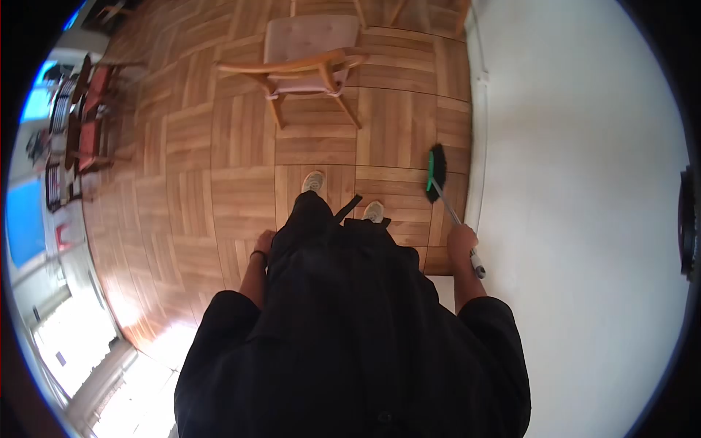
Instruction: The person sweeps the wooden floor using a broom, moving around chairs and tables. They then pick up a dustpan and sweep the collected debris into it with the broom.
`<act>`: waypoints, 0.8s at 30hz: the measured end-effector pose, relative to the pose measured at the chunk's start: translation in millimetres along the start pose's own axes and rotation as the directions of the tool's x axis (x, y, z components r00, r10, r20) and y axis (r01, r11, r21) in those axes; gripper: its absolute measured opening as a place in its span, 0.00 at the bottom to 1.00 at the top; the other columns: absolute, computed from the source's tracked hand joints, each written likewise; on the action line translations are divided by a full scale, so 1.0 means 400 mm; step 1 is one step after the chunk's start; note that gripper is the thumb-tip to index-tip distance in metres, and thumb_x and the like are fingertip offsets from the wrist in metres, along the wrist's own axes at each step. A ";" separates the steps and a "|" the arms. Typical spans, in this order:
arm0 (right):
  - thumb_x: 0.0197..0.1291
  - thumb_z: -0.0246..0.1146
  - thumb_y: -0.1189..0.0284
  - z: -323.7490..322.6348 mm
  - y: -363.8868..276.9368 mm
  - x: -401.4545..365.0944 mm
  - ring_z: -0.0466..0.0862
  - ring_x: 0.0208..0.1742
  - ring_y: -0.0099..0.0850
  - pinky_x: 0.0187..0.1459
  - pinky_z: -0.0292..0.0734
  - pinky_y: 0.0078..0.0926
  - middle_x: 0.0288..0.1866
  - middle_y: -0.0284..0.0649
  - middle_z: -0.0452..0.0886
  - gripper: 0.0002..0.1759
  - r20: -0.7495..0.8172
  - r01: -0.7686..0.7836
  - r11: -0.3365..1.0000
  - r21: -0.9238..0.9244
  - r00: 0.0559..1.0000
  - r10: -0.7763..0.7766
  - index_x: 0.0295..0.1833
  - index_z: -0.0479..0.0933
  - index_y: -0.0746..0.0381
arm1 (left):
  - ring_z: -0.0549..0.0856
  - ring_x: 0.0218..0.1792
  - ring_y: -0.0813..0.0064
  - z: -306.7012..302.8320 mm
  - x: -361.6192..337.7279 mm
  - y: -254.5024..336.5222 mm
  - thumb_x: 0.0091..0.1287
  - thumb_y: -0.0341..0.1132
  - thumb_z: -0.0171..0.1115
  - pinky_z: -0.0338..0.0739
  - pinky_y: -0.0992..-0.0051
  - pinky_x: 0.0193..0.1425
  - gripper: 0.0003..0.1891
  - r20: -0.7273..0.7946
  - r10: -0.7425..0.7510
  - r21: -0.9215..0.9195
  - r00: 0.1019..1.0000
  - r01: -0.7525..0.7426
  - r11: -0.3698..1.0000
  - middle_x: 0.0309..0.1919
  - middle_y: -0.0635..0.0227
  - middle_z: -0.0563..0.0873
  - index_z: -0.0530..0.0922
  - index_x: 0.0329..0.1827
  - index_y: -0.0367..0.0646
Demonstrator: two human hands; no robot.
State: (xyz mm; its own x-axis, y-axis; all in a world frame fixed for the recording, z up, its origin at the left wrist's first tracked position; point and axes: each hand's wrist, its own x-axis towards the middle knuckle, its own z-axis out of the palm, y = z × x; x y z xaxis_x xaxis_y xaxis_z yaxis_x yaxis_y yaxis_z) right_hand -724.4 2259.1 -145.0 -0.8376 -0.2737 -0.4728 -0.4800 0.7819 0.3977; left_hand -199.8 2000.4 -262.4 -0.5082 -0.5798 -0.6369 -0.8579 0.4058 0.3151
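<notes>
My right hand [462, 238] grips the metal handle of a broom [437, 172]. Its green head with black bristles rests on the wooden parquet floor [204, 197], close to the white wall [577, 182]. My left hand [263, 241] hangs at my side against my black clothing, with a dark band on the wrist; its fingers are partly hidden. My two light shoes [314, 182] stand on the floor just left of the broom head.
A wooden chair [307, 62] with a pale cushion stands ahead of me. Red-seated chairs [89, 117] line the left side near bright windows. A white baseboard [476, 124] runs along the wall on the right.
</notes>
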 end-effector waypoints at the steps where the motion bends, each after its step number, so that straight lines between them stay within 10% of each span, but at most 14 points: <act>1: 0.57 0.56 0.69 -0.003 -0.029 -0.006 0.84 0.32 0.35 0.27 0.78 0.31 0.28 0.39 0.83 0.10 -0.014 0.071 0.997 -0.031 0.997 -0.072 0.30 0.81 0.58 | 0.79 0.44 0.55 0.037 -0.063 0.007 0.62 0.42 0.48 0.72 0.57 0.51 0.16 0.101 -0.132 -0.096 0.986 0.142 0.985 0.40 0.50 0.80 0.76 0.47 0.44; 3: 0.57 0.56 0.68 -0.021 -0.090 -0.021 0.84 0.31 0.34 0.26 0.77 0.30 0.29 0.39 0.83 0.10 -0.049 0.197 0.975 -0.098 0.978 -0.203 0.30 0.81 0.58 | 0.82 0.38 0.59 0.108 -0.172 -0.020 0.62 0.45 0.51 0.74 0.59 0.46 0.19 0.244 -0.217 0.080 0.945 0.204 0.976 0.37 0.53 0.82 0.75 0.50 0.44; 4: 0.57 0.56 0.69 -0.059 -0.123 -0.046 0.84 0.31 0.34 0.27 0.77 0.31 0.28 0.39 0.83 0.10 -0.067 0.266 0.959 -0.095 0.960 -0.273 0.30 0.81 0.58 | 0.82 0.38 0.61 0.140 -0.223 -0.013 0.62 0.46 0.51 0.74 0.60 0.45 0.19 0.239 -0.396 -0.168 0.887 0.439 0.882 0.37 0.55 0.82 0.74 0.51 0.45; 6: 0.56 0.56 0.70 -0.163 -0.191 -0.112 0.84 0.32 0.35 0.27 0.77 0.32 0.28 0.39 0.83 0.10 -0.094 0.400 0.911 -0.096 0.908 -0.409 0.29 0.81 0.59 | 0.82 0.37 0.67 0.179 -0.340 0.004 0.62 0.46 0.51 0.73 0.63 0.43 0.19 0.368 -0.650 -0.588 0.665 0.708 0.391 0.37 0.59 0.83 0.74 0.52 0.45; 8: 0.55 0.55 0.71 -0.188 -0.275 -0.127 0.84 0.32 0.37 0.28 0.77 0.34 0.28 0.42 0.82 0.10 -0.136 0.548 0.829 -0.116 0.818 -0.559 0.29 0.81 0.60 | 0.82 0.37 0.72 0.197 -0.425 0.013 0.63 0.46 0.52 0.72 0.66 0.42 0.19 0.614 -0.673 -0.732 0.412 0.616 -0.291 0.37 0.63 0.83 0.73 0.53 0.46; 11: 0.53 0.57 0.72 -0.191 -0.445 -0.110 0.83 0.32 0.39 0.28 0.75 0.36 0.27 0.43 0.81 0.08 -0.193 0.739 0.655 -0.158 0.627 -0.755 0.29 0.81 0.60 | 0.82 0.38 0.69 0.199 -0.470 0.034 0.63 0.45 0.53 0.73 0.64 0.44 0.18 0.590 -0.667 -0.778 0.455 0.541 -0.319 0.40 0.63 0.83 0.75 0.50 0.45; 12: 0.52 0.57 0.72 -0.185 -0.508 -0.105 0.83 0.31 0.39 0.28 0.75 0.37 0.26 0.44 0.81 0.07 -0.203 0.789 0.591 -0.166 0.559 -0.804 0.30 0.81 0.59 | 0.82 0.38 0.68 0.235 -0.481 0.016 0.63 0.45 0.52 0.74 0.64 0.44 0.17 0.467 -0.684 -0.818 0.561 0.568 -0.093 0.40 0.64 0.83 0.76 0.49 0.46; 15: 0.53 0.56 0.69 -0.227 -0.703 -0.119 0.82 0.34 0.44 0.34 0.76 0.39 0.30 0.50 0.81 0.11 -0.151 0.819 0.570 -0.065 0.556 -0.817 0.31 0.80 0.64 | 0.82 0.39 0.67 0.356 -0.487 -0.081 0.63 0.45 0.52 0.75 0.64 0.46 0.15 0.199 -0.594 -0.737 0.779 0.519 0.434 0.39 0.67 0.83 0.78 0.46 0.46; 20: 0.59 0.52 0.64 -0.279 -0.874 -0.229 0.81 0.35 0.49 0.37 0.74 0.42 0.32 0.56 0.80 0.18 -0.027 0.797 0.602 0.052 0.603 -0.797 0.31 0.79 0.68 | 0.83 0.38 0.67 0.386 -0.498 -0.218 0.62 0.45 0.54 0.75 0.63 0.45 0.13 0.077 -0.542 -0.570 0.837 0.483 0.665 0.35 0.70 0.83 0.78 0.42 0.48; 23: 0.60 0.53 0.59 -0.262 -0.869 -0.277 0.80 0.35 0.50 0.37 0.74 0.41 0.32 0.54 0.80 0.21 0.000 0.848 0.529 0.004 0.529 -0.848 0.33 0.78 0.69 | 0.83 0.36 0.70 0.294 -0.534 -0.275 0.62 0.45 0.54 0.73 0.63 0.40 0.12 0.547 -0.641 -0.825 0.538 0.215 -0.523 0.33 0.69 0.83 0.76 0.41 0.49; 24: 0.60 0.53 0.59 -0.266 -0.867 -0.318 0.80 0.35 0.49 0.37 0.74 0.42 0.31 0.54 0.80 0.21 -0.008 0.868 0.494 -0.045 0.494 -0.869 0.33 0.78 0.68 | 0.82 0.33 0.73 0.269 -0.552 -0.293 0.63 0.45 0.54 0.71 0.64 0.39 0.11 0.536 -0.652 -0.825 0.536 0.170 -0.539 0.30 0.70 0.82 0.74 0.40 0.50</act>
State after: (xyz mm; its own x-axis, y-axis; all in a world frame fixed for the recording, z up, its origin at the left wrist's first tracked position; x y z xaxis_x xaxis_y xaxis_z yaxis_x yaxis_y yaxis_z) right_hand -479.4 1963.2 -139.0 0.0010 -0.8193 -0.5733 -0.9762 0.1234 -0.1781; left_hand 21.2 2156.7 -234.6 0.3277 -0.1965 -0.9241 0.3131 -0.9003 0.3025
